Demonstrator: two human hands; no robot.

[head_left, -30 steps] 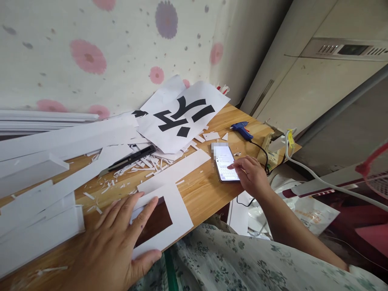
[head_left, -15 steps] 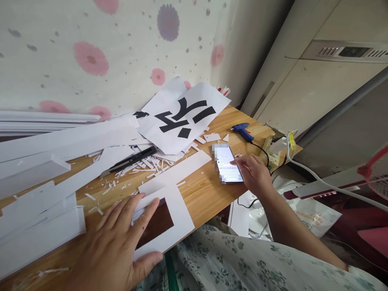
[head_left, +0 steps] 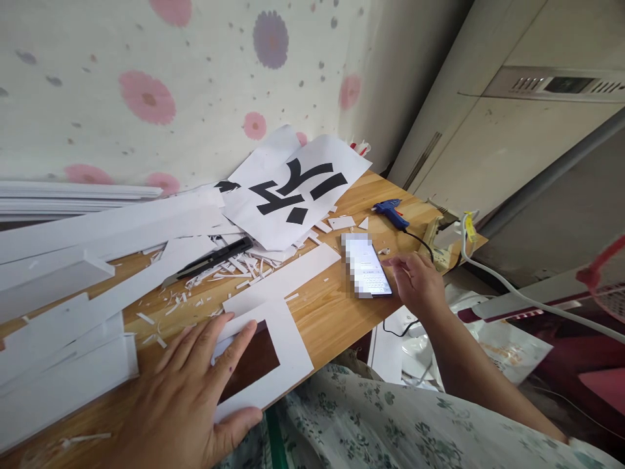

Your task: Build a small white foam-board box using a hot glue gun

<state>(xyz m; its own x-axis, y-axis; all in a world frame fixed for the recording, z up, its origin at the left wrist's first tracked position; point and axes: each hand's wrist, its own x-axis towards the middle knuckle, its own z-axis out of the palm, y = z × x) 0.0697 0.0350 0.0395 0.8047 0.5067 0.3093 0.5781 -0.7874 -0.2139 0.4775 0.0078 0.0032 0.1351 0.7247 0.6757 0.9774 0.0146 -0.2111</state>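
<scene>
While our left hand (head_left: 193, 387) is planted palm down on the left part of a white card with a rectangular window (head_left: 293, 335), our right hand (head_left: 418, 281) is over by the phone (head_left: 372, 264). The left one's spread pretty wide, holding nothing: the index finger reaches across to the top edge of the cutout, the thumb sits apart near the bottom edge, and dark brown shows through the opening between them. The card lies flat at the near edge of the wooden table (head_left: 325, 326), mostly to the right of that hand and partly under its fingers. As for the right hand, it's loosely curled, with the fingertips just at the phone's right edge — we can't tell if they're touching it, or if the thumb and index finger meet. The phone lies face up with its screen lit and a keyboard showing, so it's just left of that hand and well apart from the other one. Beyond the card there's a white strip (head_left: 283, 277), then a black cutter (head_left: 212, 258) lying among paper scraps (head_left: 248, 262), and a sheet with bold black strokes (head_left: 273, 231) behind those. Past the phone sits a blue glue gun (head_left: 392, 215) — black cord trailing off to the right.
</scene>
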